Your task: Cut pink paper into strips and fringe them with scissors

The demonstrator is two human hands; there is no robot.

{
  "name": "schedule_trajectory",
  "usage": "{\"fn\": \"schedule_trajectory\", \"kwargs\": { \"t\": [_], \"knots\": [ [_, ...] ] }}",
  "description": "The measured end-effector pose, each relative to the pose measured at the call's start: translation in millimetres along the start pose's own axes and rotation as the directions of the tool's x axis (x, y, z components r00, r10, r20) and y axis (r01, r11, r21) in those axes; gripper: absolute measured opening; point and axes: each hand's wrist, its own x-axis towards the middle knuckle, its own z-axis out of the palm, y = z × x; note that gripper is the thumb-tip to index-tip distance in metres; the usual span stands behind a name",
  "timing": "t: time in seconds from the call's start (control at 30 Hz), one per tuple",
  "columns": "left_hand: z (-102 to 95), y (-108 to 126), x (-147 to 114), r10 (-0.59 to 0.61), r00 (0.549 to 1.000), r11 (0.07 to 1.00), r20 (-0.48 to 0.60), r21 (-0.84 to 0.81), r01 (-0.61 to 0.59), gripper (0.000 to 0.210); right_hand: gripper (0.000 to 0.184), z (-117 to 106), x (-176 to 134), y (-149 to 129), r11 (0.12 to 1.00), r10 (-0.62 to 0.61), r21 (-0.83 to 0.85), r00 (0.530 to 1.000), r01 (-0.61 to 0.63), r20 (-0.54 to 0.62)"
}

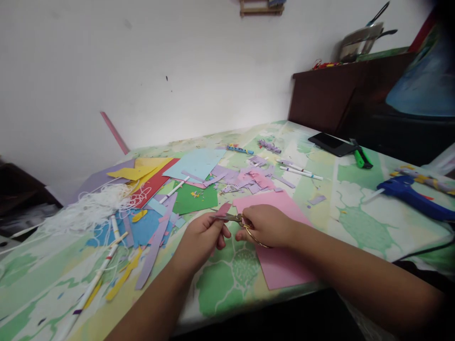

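Two bare forearms reached in over the near edge of the worktop (227, 293), its cloth patterned in green and yellow. The right hand (268, 222) had its grip closed round the handles of the scissors (233, 217), one gold loop showing below the fingers. The left hand (204, 237), just to the left, pinched a small pink piece (223, 209) between thumb and fingers, and the piece stood at the blades, which looked slightly parted. Beneath the right hand and forearm lay a pink sheet (280, 270), reaching almost to the near edge. To the left were a tangle of white string (95, 206) and a lilac strip (151, 260); farther off lay a green sheet (204, 201) and a light blue sheet (195, 163). On the right rested a blue glue gun (415, 194), with a green cutter (362, 158) and a dark phone (332, 143) beyond it.
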Motion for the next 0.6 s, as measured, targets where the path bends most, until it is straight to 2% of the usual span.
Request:
{"fn": "schedule_trajectory", "kwargs": {
  "t": [0.4, 0.6],
  "knots": [
    [0.2, 4.5, -0.4, -0.05, 0.999, 0.999, -0.02, -0.023, 0.049, 0.025, 0.047, -4.0, 0.7, -3.4, 1.0, 0.007, 0.0, 1.0, -0.007, 0.022],
    [0.6, 4.1, -0.7, -0.03, 0.999, 0.998, -0.032, -0.054, 0.028, 0.021, 0.047, -6.3, 0.7, -4.9, 0.999, 0.036, 0.0, 0.999, -0.036, 0.039]
  ]
}}
